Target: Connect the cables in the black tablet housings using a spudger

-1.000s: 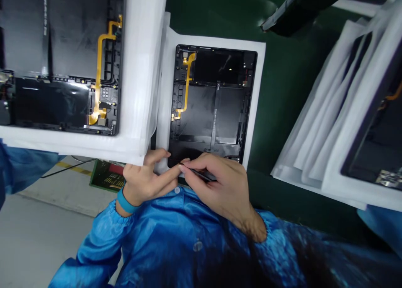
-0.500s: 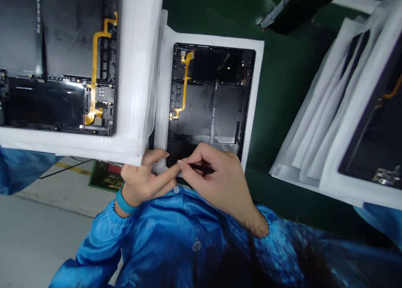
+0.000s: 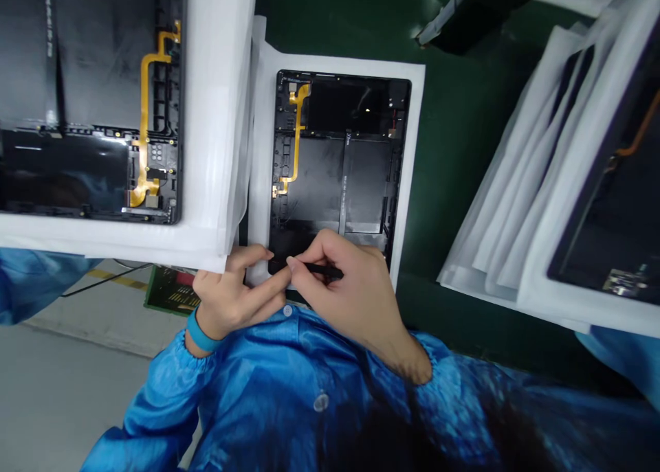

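An opened tablet (image 3: 322,176) lies on a white foam sheet (image 3: 415,128) in front of me, its inner parts showing. A yellow flat cable (image 3: 298,135) runs down its left side. My right hand (image 3: 350,279) pinches a slim black tool (image 3: 324,271), pen-like in shape, over the tablet's near edge. Its tip is hidden by the fingers, so its exact kind cannot be made out. Beside it, my left hand (image 3: 240,290) rests at the near left corner with fingers stretched out and apart. One of its fingers reaches to the right fingertips.
Another opened tablet (image 3: 93,101) rests on a stack of foam sheets (image 3: 214,115) at left. More foam sheets (image 3: 508,183) and a tablet (image 3: 619,204) are on the right. A dark bar-shaped object (image 3: 479,12) stands at the back of the green table (image 3: 443,101).
The whole view has shifted slightly, so the tablets and stacks appear a little further left. Both hands keep nearly the same pose at the tablet's near edge.
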`<state>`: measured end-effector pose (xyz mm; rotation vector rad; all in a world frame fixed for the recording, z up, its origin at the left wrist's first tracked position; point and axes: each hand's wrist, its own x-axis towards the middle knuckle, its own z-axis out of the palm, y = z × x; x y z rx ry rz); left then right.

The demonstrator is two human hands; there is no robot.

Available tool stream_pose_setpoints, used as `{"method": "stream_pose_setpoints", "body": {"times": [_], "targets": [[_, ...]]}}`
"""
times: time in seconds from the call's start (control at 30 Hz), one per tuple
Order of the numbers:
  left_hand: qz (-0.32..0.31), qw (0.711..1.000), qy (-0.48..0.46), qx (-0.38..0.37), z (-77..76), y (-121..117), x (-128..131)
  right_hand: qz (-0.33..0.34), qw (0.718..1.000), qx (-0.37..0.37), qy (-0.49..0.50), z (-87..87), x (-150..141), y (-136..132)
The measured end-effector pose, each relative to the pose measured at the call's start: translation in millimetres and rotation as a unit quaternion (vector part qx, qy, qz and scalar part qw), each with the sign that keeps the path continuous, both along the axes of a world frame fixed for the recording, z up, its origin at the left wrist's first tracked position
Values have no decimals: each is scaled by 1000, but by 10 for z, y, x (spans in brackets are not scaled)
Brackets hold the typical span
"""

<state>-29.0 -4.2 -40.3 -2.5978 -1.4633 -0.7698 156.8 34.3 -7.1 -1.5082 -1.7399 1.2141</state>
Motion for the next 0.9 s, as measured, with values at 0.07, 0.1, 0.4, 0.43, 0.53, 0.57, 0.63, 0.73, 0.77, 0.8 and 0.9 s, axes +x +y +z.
{"method": "stream_pose_setpoints", "body": {"times": [0.07, 0.1, 0.4, 0.43, 0.53, 0.57, 0.63, 0.73, 0.77, 0.8, 0.9], "targets": [[-14, 1000, -14, 7, 8, 8, -9, 4, 1000, 5, -10, -3, -1, 0], [-20, 999, -23, 10, 12, 11, -15, 5, 1000, 6, -11, -3, 0, 1], [-19, 999, -32, 26, 12, 12, -58, -35, 996, -32, 73, 1, 52, 3], [-19, 999, -28, 29, 7, 16, -52, -41, 995, -33, 83, -6, 58, -1], [-17, 999, -20, 31, -3, 26, -26, -46, 994, -34, 97, -22, 68, -10], [-16, 999, -18, 30, -4, 28, -17, -45, 994, -34, 95, -22, 69, -11], [-14, 999, -17, 25, 1, 27, -6, -40, 995, -35, 87, -15, 66, -9], [-8, 1000, -21, 21, 12, 16, -5, -31, 996, -39, 78, -2, 57, -3], [-5, 999, -24, 21, 14, 11, -7, -32, 996, -39, 79, -1, 55, -2], [-1, 999, -26, 21, 14, 5, -9, -37, 995, -38, 82, -2, 56, -1], [13, 1000, -19, 12, 6, -11, -7, -54, 994, -31, 87, -15, 65, -4]]}}
